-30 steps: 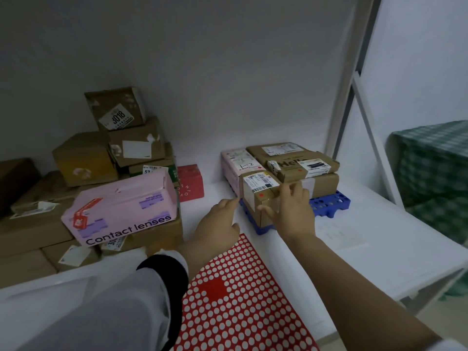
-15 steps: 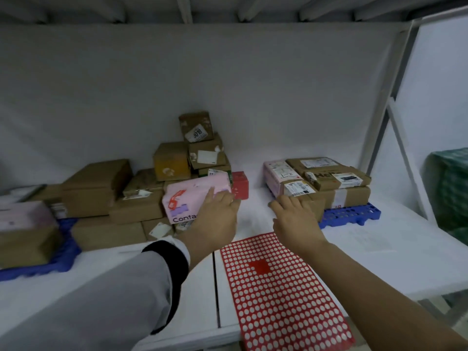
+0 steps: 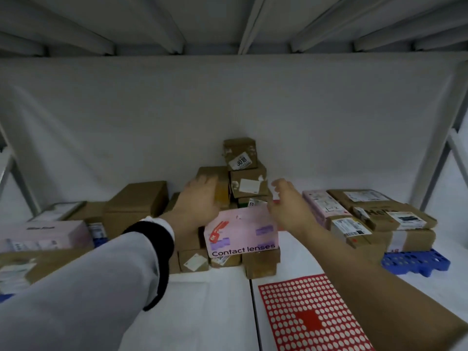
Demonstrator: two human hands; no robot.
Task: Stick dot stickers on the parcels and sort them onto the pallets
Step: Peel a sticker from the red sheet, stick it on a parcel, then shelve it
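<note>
A pile of unsorted parcels sits mid-shelf, with a pink "Contact lenses" box [image 3: 243, 234] leaning at its front. My left hand [image 3: 200, 198] reaches over that box, its straight fingers against a mustard-brown box [image 3: 222, 184]. My right hand [image 3: 288, 206] hovers at the pink box's upper right corner with loosely curled fingers and holds nothing I can see. It is beside a brown box with a white label [image 3: 249, 184]. The red sticker sheet [image 3: 311, 312] with white dots lies on the shelf in front. Labelled parcels [image 3: 379, 214] are stacked on the right blue pallet [image 3: 415, 262].
A small box marked 3018 [image 3: 240, 153] tops the pile. More brown boxes [image 3: 136, 198] stand to the left. A pink box [image 3: 43, 234] lies on the left blue pallet [image 3: 101, 241]. A white wall closes the back, a shelf runs overhead, and a metal upright [image 3: 455, 153] stands at right.
Both hands left the parcels on the right pallet and moved left and back to the middle pile. The view tilted up and to the left.
</note>
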